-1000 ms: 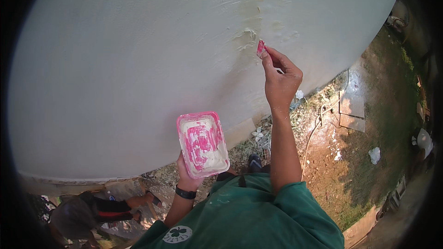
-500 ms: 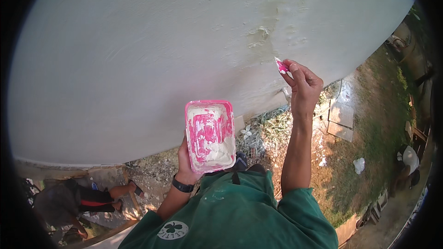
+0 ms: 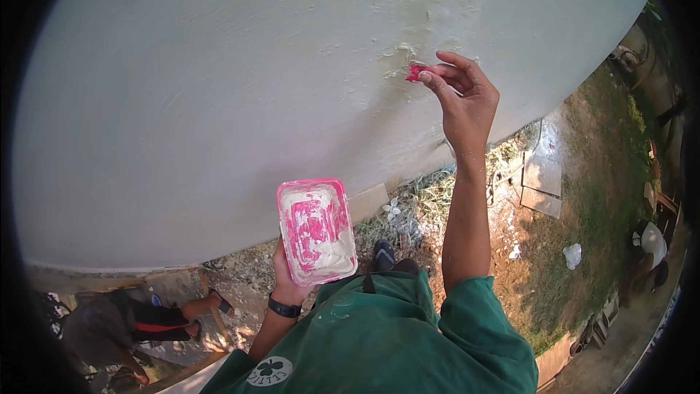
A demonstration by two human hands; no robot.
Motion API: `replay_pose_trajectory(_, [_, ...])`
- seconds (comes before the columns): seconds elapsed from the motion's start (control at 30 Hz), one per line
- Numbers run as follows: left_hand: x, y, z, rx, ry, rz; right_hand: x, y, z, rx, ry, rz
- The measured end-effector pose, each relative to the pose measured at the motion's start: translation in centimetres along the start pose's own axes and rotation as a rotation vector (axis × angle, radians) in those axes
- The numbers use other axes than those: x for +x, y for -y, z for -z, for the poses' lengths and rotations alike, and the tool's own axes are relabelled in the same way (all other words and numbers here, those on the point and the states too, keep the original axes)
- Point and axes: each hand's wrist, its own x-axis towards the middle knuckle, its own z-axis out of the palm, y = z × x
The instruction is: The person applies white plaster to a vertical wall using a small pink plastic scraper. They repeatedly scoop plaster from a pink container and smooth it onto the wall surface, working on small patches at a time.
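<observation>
My left hand (image 3: 289, 277) grips a pink rectangular plastic tub (image 3: 281, 211) from its left side and below, its fingers mostly hidden under it. White paste coats the tub's walls and floor, thickest at the near right corner. Raised at the wall, my right hand (image 3: 467, 95) pinches a small pink scraper (image 3: 418, 73) between thumb and fingertips. The scraper's edge meets, or nearly meets, the pale wall (image 3: 219, 102) just below a rough, discoloured vertical streak (image 3: 415, 36) with ridges of filler.
Another person (image 3: 109, 321) is bent over at the lower left, beside a wooden beam (image 3: 189, 368). Flat boards (image 3: 541, 175) lie on the ground to the right, with a white lump (image 3: 572, 257) on the grass. A second person (image 3: 649, 248) shows at the far right.
My right hand has moved up and left with the scraper, which has turned and come to the streak. The tub has shifted a little left and lower in view.
</observation>
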Motion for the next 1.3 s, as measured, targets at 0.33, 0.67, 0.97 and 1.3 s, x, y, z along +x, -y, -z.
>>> replay_pose_trajectory(0.33, [-0.3,-0.3,0.6,0.022,-0.014,0.025,1.2,-1.3,-2.6,0.006,-0.222,0.14])
replay_pose_trajectory(0.67, [0.0,-0.5,1.4,-0.016,-0.05,0.005,-0.4,-0.9,0.7,0.122,-0.119,-0.068])
replay_pose_trajectory(0.97, [-0.1,-0.6,0.4,0.032,-0.02,0.052,0.7,-2.0,-2.2,0.075,-0.103,0.11])
replay_pose_trajectory(1.3, [-0.3,-0.3,1.5,0.025,-0.066,0.03,-0.6,-1.0,-0.5,0.222,-0.084,0.012])
